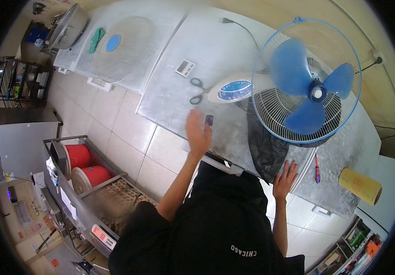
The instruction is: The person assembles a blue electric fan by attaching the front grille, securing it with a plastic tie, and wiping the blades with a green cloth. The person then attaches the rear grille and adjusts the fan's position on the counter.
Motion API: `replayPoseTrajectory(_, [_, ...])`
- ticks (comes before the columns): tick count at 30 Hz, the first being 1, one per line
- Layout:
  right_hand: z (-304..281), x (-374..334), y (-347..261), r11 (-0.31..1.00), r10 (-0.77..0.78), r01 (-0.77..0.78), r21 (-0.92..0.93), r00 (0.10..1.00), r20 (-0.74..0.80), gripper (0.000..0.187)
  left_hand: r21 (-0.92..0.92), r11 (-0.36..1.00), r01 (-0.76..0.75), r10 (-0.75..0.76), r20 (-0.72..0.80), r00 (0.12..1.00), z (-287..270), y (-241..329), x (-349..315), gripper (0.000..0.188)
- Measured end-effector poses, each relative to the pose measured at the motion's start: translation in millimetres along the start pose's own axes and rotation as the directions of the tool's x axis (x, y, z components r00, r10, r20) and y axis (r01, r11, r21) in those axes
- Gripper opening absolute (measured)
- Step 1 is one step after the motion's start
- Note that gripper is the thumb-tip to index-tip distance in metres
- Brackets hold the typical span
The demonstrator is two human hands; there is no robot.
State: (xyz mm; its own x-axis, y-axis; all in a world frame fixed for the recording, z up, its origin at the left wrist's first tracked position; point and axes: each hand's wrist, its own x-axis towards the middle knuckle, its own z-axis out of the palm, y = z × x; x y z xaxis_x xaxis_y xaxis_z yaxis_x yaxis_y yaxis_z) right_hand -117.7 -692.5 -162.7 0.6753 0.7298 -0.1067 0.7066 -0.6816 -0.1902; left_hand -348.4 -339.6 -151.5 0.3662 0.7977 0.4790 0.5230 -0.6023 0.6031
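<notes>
My left hand (198,134) is at the near edge of the metal worktop, its fingers stretched out and slightly blurred, holding nothing. Just beside its fingertips lies a small dark object (209,120). My right hand (285,178) rests flat at the worktop edge with fingers apart, next to a black plastic bag (265,153). An electric fan with blue blades (305,82) lies on the worktop over part of the bag, its front uncovered. Its white base with a blue panel (234,90) points left, near black-handled scissors (197,97).
A round fan grille (133,50) and green cloth (96,40) lie far left. A small white device (185,68) sits above the scissors. At right are a screwdriver (317,170) and yellow roll (361,186). A rack with red containers (89,176) stands left.
</notes>
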Motion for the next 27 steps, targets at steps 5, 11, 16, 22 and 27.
replayPoseTrajectory(5, [-4,1,-6,0.971,0.008,0.026,0.236,0.99,-0.141,0.05,0.029,0.893,0.45,-0.443,-0.128,0.887,-20,-86,49,0.047])
replayPoseTrajectory(11, [-11,7,-9,0.909,0.16,-0.05,0.413,0.959,-0.236,0.044,0.115,0.913,0.39,-0.398,0.058,0.915,-24,-114,75,0.016])
replayPoseTrajectory(16, [-37,22,-14,0.923,0.174,-0.019,0.385,0.911,-0.374,0.038,0.405,0.845,0.35,-0.422,0.103,0.901,-12,-122,62,0.014])
replayPoseTrajectory(22, [-111,75,-89,0.792,0.087,0.239,0.562,0.867,-0.491,0.035,0.657,0.717,0.233,-0.383,0.092,0.919,10,-137,63,0.016])
replayPoseTrajectory(27, [-141,100,-150,0.632,-0.049,0.392,0.668,0.881,-0.47,0.03,0.376,0.878,0.297,-0.4,0.235,0.886,-27,-124,68,0.015])
